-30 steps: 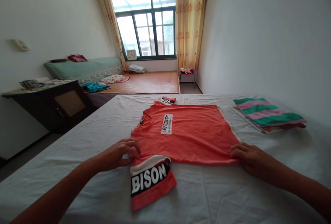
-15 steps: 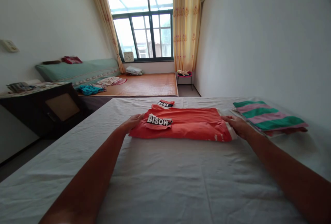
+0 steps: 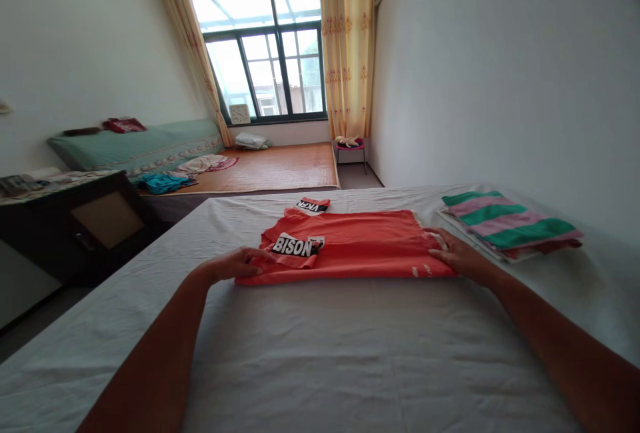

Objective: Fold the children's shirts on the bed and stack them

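An orange-red T-shirt (image 3: 360, 243) lies partly folded and wide across the white sheet in front of me. Its sleeves have black bands with white lettering; the nearer reads "BISON", and small white print shows at its near right corner. My left hand (image 3: 233, 265) is closed on the near left corner, thumb and fingers pinching the cloth. At the other end, my right hand (image 3: 457, 254) grips the right edge, where a bit of white cloth shows by the fingers. Some fingertips are hidden in the fabric.
To the right sits a stack of folded clothes (image 3: 510, 223), green-and-pink striped on top. The white sheet (image 3: 310, 353) covers the surface before me. Behind are a dark cabinet (image 3: 105, 216), a mat-covered bed (image 3: 280, 166) with clothes, and a small stool (image 3: 351, 146) by the wall.
My left hand has moved nearer and left, from the shirt's side to its near corner. The near edge now lies straighter and wider. My right hand stays at the right end.
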`<state>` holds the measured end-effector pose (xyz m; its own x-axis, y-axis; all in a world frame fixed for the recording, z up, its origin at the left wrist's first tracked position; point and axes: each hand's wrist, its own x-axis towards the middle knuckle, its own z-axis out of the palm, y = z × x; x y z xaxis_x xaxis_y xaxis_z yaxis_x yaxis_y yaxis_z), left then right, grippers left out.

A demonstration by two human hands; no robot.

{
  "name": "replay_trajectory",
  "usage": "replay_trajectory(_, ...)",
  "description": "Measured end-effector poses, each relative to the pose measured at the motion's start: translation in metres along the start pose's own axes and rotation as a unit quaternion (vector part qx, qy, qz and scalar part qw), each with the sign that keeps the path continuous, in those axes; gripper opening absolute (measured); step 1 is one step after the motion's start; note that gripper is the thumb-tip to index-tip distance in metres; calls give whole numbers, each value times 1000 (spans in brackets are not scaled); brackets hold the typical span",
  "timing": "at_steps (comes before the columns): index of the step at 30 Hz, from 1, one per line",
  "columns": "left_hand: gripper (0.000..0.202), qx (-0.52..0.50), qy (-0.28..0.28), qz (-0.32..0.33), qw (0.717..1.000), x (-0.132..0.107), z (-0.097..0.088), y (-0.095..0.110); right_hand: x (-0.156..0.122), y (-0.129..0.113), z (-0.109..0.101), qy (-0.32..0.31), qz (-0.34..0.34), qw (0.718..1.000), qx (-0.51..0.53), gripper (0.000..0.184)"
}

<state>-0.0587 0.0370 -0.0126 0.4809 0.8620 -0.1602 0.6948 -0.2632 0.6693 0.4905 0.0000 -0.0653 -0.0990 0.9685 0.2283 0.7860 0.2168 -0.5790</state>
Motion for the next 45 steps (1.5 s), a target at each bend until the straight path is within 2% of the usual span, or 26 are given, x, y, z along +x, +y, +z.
replay_trajectory(3,46,27,-20,-24,999,0,-4,-2,3,21,7,12,6,997,-80,56)
replay_trajectory(5,40,76,46,-37,995,3,-3,1,6,28,12,59,-18,989,-137,55)
replay_trajectory(7,33,131,141,-21,981,10,1,7,7,24,15,113,-46,976,-179,53)
replay_trajectory(9,30,171,223,20,960,20,13,15,6,7,19,139,-61,968,-200,51)
replay_trajectory(11,33,194,260,66,944,32,33,25,2,-19,27,123,-89,968,-201,49)
replay_trajectory(13,38,217,244,108,939,42,58,36,-4,-47,41,64,-141,970,-188,49)
replay_trajectory(16,48,257,158,126,945,51,94,47,-13,-75,65,-58,-193,964,-176,52)
replay_trajectory(18,55,277,114,101,949,52,109,50,-17,-79,75,-107,-177,962,-180,58)
replay_trajectory(20,58,293,103,73,948,52,116,48,-17,-70,77,-116,-136,964,-197,63)
replay_trajectory(25,60,309,113,41,943,53,115,41,-14,-22,55,-74,-13,959,-273,72)
replay_trajectory(28,60,311,118,33,943,53,114,42,-13,-10,47,-36,52,952,-300,69)
replay_trajectory(29,60,311,118,31,943,53,115,43,-13,-13,48,-14,49,951,-305,66)
replay_trajectory(31,60,313,115,27,942,52,115,46,-15,-29,54,12,-16,955,-296,60)
replay_trajectory(33,59,316,110,25,942,50,114,48,-18,-52,64,-25,-127,959,-254,55)
replay_trajectory(35,59,318,106,27,942,49,114,50,-21,-70,72,-99,-193,954,-206,53)
replay_trajectory(36,59,318,106,28,942,49,113,50,-21,-74,74,-125,-197,953,-194,54)
replay_trajectory(38,59,316,109,29,942,48,113,50,-18,-70,71,-139,-160,957,-200,58)
replay_trajectory(42,58,312,111,29,943,47,112,47,-9,-28,54,-84,-61,959,-265,65)
replay_trajectory(45,60,311,107,9,944,46,108,43,-6,3,47,-58,-30,951,-303,67)
